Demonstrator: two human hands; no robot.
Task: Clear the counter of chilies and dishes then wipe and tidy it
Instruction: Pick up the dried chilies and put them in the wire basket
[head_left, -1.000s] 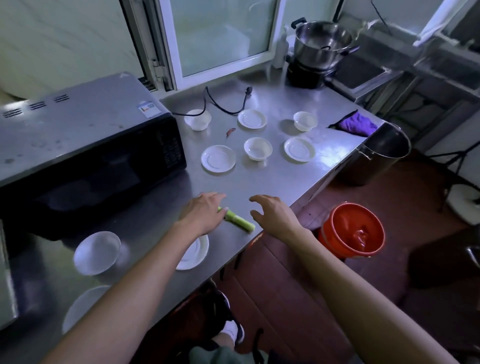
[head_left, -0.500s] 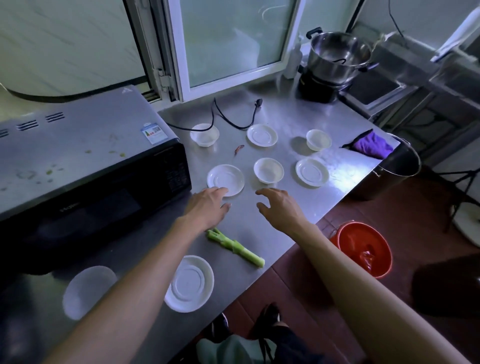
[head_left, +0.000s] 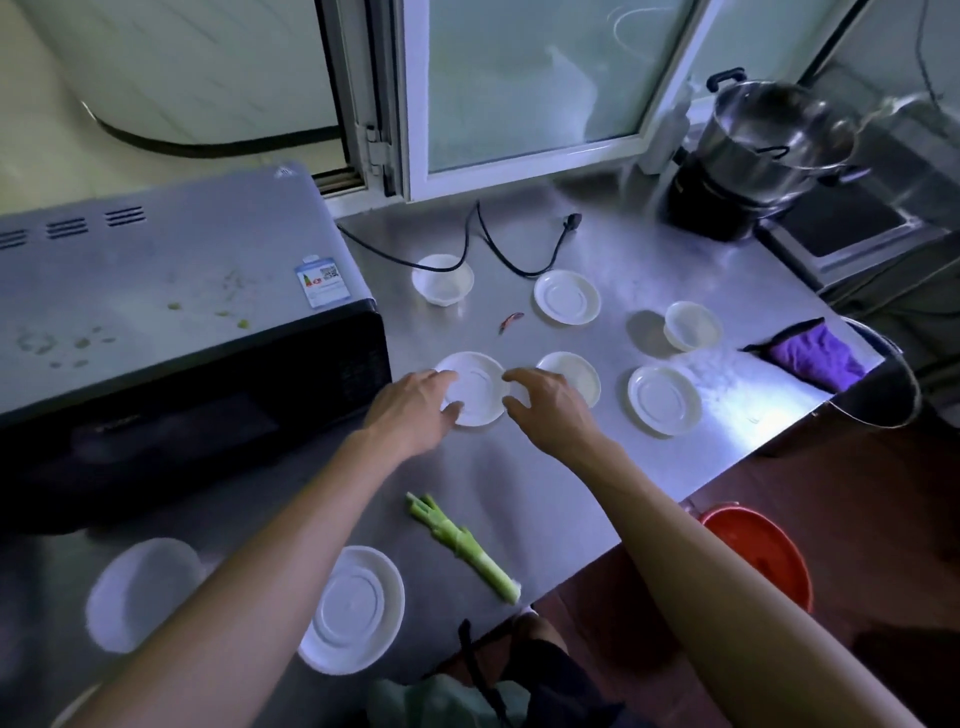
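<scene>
Both my hands reach a white saucer (head_left: 477, 385) in the middle of the steel counter (head_left: 613, 467). My left hand (head_left: 413, 410) touches its left rim, my right hand (head_left: 545, 402) its right rim, fingers loosely bent. Just right of it sit a white bowl (head_left: 574, 376) and another saucer (head_left: 664, 399). Farther back lie a small red chili (head_left: 510, 321), a bowl (head_left: 442, 279), a saucer (head_left: 566, 297) and a bowl (head_left: 692, 326). Near me are a green stalk (head_left: 465, 551), a saucer (head_left: 356, 608) and a bowl (head_left: 140, 592).
A black microwave (head_left: 171, 338) fills the counter's left side, its cord (head_left: 498, 249) trailing behind the dishes. A purple cloth (head_left: 815, 356) lies at the right edge beside a steel pot (head_left: 883, 395). An orange bucket (head_left: 758, 556) stands on the floor. A steamer pot (head_left: 774, 135) sits at the back right.
Both hands moved away from the green stalk and forward across the counter, arriving at either side of the middle saucer. The camera moved forward with them.
</scene>
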